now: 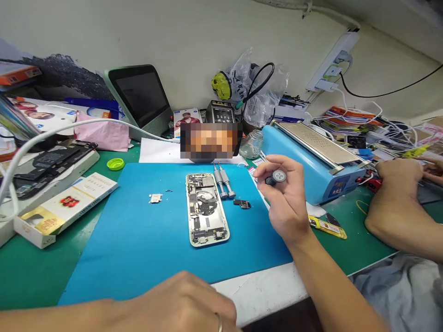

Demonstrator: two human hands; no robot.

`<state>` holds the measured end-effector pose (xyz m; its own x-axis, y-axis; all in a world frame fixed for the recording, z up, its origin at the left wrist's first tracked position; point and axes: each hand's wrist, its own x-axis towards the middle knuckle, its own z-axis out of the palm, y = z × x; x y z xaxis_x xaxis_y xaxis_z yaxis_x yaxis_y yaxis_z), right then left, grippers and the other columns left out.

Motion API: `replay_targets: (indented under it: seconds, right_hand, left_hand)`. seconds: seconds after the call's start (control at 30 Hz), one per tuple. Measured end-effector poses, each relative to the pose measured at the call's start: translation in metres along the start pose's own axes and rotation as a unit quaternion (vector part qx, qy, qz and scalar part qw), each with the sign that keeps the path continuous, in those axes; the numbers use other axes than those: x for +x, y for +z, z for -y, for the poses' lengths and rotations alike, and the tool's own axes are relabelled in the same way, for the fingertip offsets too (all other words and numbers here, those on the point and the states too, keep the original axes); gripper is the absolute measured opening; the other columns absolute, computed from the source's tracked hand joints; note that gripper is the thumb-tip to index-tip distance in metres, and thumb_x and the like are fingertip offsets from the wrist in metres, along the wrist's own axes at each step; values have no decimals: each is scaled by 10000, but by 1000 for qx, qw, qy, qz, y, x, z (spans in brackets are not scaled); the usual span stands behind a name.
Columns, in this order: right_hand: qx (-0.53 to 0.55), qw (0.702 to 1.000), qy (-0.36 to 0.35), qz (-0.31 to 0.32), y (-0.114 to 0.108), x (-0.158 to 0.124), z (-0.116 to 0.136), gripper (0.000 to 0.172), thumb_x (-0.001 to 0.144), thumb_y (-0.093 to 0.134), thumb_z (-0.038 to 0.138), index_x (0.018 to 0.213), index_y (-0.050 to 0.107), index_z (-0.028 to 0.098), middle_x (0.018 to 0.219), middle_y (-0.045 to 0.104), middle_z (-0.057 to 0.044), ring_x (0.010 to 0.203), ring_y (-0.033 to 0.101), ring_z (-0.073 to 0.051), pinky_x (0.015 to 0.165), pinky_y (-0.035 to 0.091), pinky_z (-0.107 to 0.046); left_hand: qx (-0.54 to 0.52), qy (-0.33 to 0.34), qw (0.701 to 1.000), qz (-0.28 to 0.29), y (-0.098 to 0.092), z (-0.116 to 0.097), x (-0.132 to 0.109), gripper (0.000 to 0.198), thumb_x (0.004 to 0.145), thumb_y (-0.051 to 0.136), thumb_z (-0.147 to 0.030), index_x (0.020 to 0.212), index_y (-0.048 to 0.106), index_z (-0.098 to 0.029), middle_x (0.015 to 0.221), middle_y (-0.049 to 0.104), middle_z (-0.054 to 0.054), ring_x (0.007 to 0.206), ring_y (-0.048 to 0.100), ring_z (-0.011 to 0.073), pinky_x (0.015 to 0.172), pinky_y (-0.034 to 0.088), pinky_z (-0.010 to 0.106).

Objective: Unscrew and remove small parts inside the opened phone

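Observation:
My right hand (289, 203) is raised over the right side of the blue mat (138, 258), its fingers closed around a grey screwdriver (278, 176) whose round end cap faces me. Low at the front edge, my left hand (197, 299) is curled, with a ring on one finger; its fingertips and anything in them are hidden. Between and beyond both hands lies an opened phone (207, 210), its inner parts showing. Two more screwdrivers (223, 180) rest just right of it. A small dark phone part (242, 203) lies nearby, and a silver metal piece (155, 198) lies to the left.
A blue heating machine (301, 161) stands at right, near another person's arm (398, 198). A yellow-packaged item (327, 226) lies before it. At left are a cigarette box (69, 207) and a green cap (115, 164). Behind stand a screen (138, 97) and a glass jar (251, 145).

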<state>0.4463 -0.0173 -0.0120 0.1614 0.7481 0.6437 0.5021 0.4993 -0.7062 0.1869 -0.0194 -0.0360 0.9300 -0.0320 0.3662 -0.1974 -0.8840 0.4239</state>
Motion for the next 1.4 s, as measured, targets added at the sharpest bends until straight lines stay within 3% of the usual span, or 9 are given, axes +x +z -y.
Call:
replay_targets:
  seconds: [0.07, 0.13, 0.2, 0.23, 0.33, 0.47, 0.77, 1.0, 1.4]
  right_hand:
    - [34, 999, 25, -1, 1, 2, -2, 399, 944, 528, 99, 1290, 521, 298, 1002, 609, -11, 941, 582, -177, 818, 475, -317]
    - [52, 998, 39, 3, 2, 3, -3, 371, 928, 527, 88, 1245, 532, 283, 958, 605, -5, 883, 576, -171, 765, 470, -309]
    - [54, 998, 40, 9, 1, 3, -3, 317, 918, 520, 79, 1169, 546, 270, 917, 595, 2, 822, 563, -164, 713, 458, -299]
    - [53, 998, 41, 11, 1, 2, -3, 281, 916, 517, 75, 1123, 550, 263, 905, 589, 3, 802, 554, -161, 699, 454, -297]
    - [46, 998, 34, 14, -1, 0, -2, 205, 921, 505, 71, 1014, 540, 250, 887, 574, 0, 774, 534, -158, 688, 445, -300]
    - [42, 999, 11, 15, -1, -1, -1, 179, 932, 491, 76, 966, 518, 249, 868, 562, -2, 773, 528, -164, 680, 427, -310]
    - [12, 998, -53, 27, -1, -4, 8, 172, 983, 470, 99, 914, 507, 251, 835, 550, -8, 755, 534, -175, 676, 426, -337]
    - [4, 996, -80, 34, -2, -6, 12, 188, 987, 486, 95, 893, 531, 252, 821, 558, -14, 759, 549, -180, 669, 432, -342]
    - [84, 995, 57, -11, -1, 5, 0, 334, 890, 530, 65, 1141, 507, 285, 862, 596, 24, 744, 545, -147, 657, 456, -284]
  left_hand:
    - [-37, -3, 999, -17, -5, 0, 7, 270, 1005, 727, -327, 812, 586, -202, 745, 693, -75, 650, 608, 80, 634, 488, 229]
    - [-5, 38, 999, -4, -4, 5, 14, 194, 1032, 697, -323, 910, 622, -192, 902, 746, -57, 829, 657, 97, 733, 503, 232]
    - [48, 58, 990, -119, 0, 11, 19, 164, 1086, 604, -284, 985, 657, -166, 907, 742, -36, 883, 656, 89, 799, 507, 185]
    - [78, 39, 988, -130, 2, 13, 21, 156, 1102, 567, -270, 1042, 672, -172, 1006, 752, -25, 989, 658, 104, 911, 501, 191]
    - [177, 63, 973, -130, 5, 16, 19, 158, 1099, 542, -259, 1134, 696, -242, 1251, 712, -11, 1221, 599, 195, 1134, 436, 323]
    - [240, 45, 964, -109, 5, 15, 13, 203, 1083, 562, -306, 1236, 685, -257, 1351, 661, 44, 1338, 537, 264, 1187, 408, 402]
    - [245, 47, 961, -117, 17, 19, 13, 183, 1076, 587, -343, 1226, 674, -284, 1314, 666, -7, 1305, 555, 221, 1148, 470, 338]
    - [240, 45, 962, -125, 20, 21, 13, 174, 1083, 579, -349, 1213, 683, -298, 1302, 675, -37, 1298, 566, 187, 1265, 325, 351]
    - [248, 42, 964, -88, 19, 20, 8, 233, 1067, 615, -353, 1290, 662, -307, 1371, 652, -13, 1305, 564, 204, 1239, 367, 418]
